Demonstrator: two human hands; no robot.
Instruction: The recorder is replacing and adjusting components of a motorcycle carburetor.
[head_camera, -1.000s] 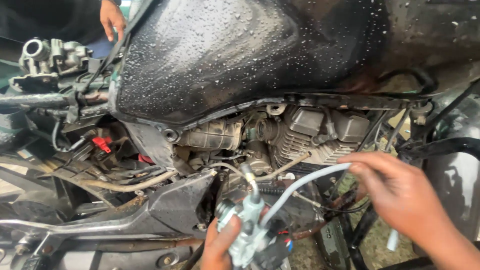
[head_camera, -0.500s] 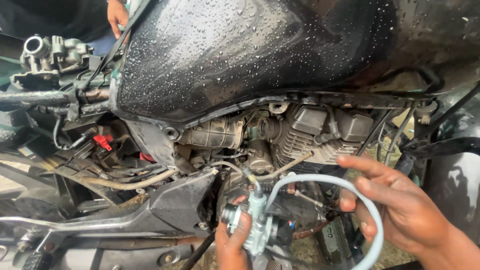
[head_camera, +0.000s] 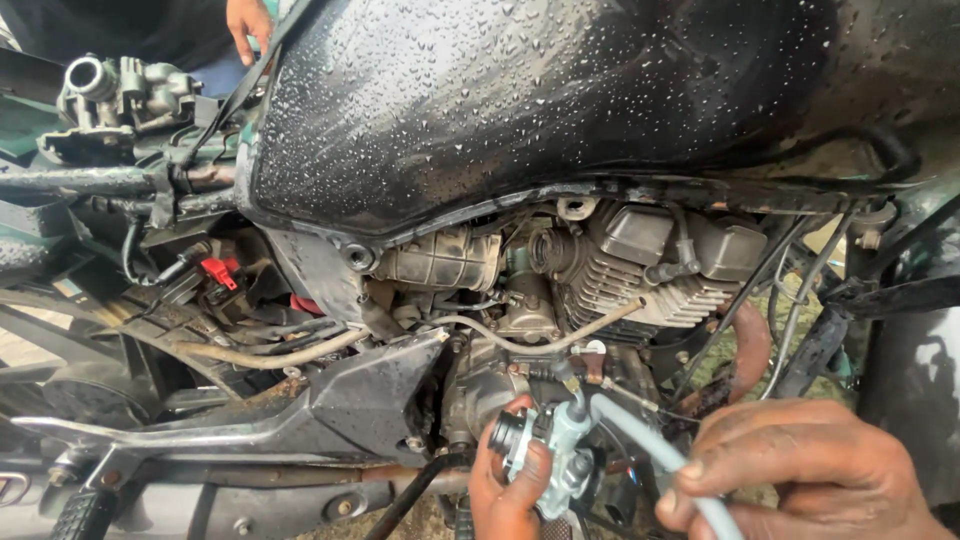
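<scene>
At about six o'clock below the wet black tank (head_camera: 520, 100), the left hand (head_camera: 510, 485) grips a small, rigid, probably heavyish metal carburetor (head_camera: 548, 450) by its body, while the right hand (head_camera: 800, 470) pinches its soft, bendy pale hose (head_camera: 650, 450).

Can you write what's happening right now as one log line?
left hand: holds carburetor | right hand: pinches grey hose joined to carburetor | above: engine, wet black tank
</scene>
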